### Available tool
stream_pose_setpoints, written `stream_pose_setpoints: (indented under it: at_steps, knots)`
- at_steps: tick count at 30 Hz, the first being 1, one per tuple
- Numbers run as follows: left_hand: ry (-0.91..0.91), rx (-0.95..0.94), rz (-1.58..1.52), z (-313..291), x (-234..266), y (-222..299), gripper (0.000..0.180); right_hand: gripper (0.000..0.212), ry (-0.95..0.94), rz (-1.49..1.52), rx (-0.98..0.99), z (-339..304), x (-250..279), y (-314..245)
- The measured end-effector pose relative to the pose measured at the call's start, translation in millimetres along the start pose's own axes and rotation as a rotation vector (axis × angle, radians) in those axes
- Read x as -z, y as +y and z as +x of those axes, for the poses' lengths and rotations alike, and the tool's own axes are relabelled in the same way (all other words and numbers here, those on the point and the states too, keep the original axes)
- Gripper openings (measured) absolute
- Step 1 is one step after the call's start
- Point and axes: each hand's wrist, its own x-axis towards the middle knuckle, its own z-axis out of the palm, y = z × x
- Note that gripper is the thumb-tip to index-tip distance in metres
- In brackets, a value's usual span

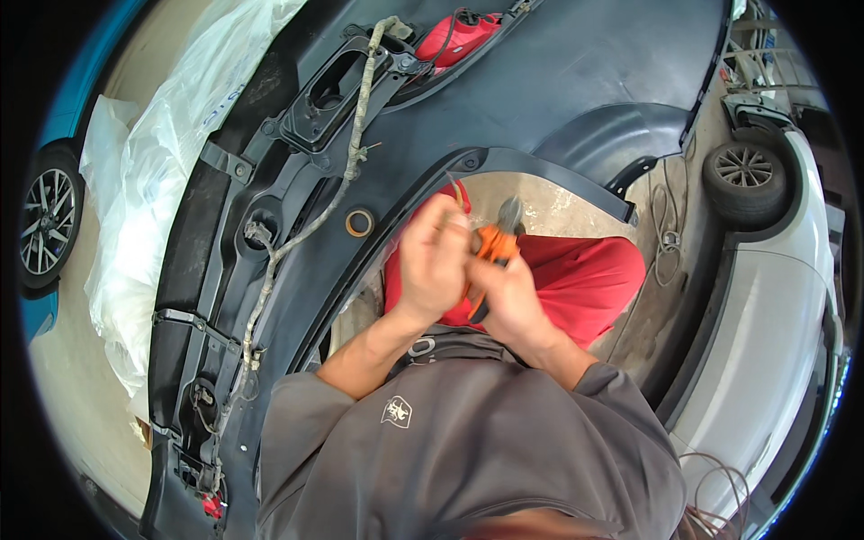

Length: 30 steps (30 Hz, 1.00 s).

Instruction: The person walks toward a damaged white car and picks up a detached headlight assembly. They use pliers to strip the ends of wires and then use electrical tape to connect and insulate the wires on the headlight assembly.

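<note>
My right hand (511, 292) is closed around orange-and-black handled pliers (498, 243), their metal jaws pointing up and away from me. Close beside it, my left hand (436, 256) is raised with its fingers pinched together, slightly blurred. A thin wire (461, 194) sticks out past those fingertips; its other end is hidden in the hand. Both hands are above my lap, by the wheel-arch cutout of a dark grey car bumper cover (594, 72). Along the bumper runs a tape-wrapped wiring harness (357, 135), with a roll of tape (370, 219) lying to its right.
Clear plastic sheeting (162, 171) drapes along the bumper's left side. A red lamp (457, 40) is fitted at the far end. On the left stands a blue car (67, 108); on the right are a silver car body (765, 333), a wheel (745, 180) and a coiled cable (668, 238).
</note>
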Motion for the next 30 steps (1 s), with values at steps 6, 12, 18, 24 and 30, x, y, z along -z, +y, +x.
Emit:
stream_pose_setpoints:
  at_steps: [6,12,18,24,30]
  knots:
    - [-0.045,0.013,-0.227,2.0,7.0,-4.6,0.019,0.015,0.035,0.436,0.292,15.7,21.7,-13.9]
    - [-0.119,0.003,-0.255,0.0,9.3,6.1,0.016,0.04,0.076,0.164,0.072,11.5,65.1,-7.9]
    - [-0.127,0.017,-0.274,-2.3,13.3,3.2,0.017,0.038,0.082,-0.178,-0.058,2.6,75.2,5.4]
    - [-0.22,-0.01,0.017,-1.6,25.7,-1.4,0.022,0.033,0.09,-0.574,0.182,0.0,57.2,-3.2]
    - [-0.29,-0.14,0.317,-2.6,22.5,7.5,0.029,0.063,0.012,-0.951,0.545,-6.9,43.5,-25.2]
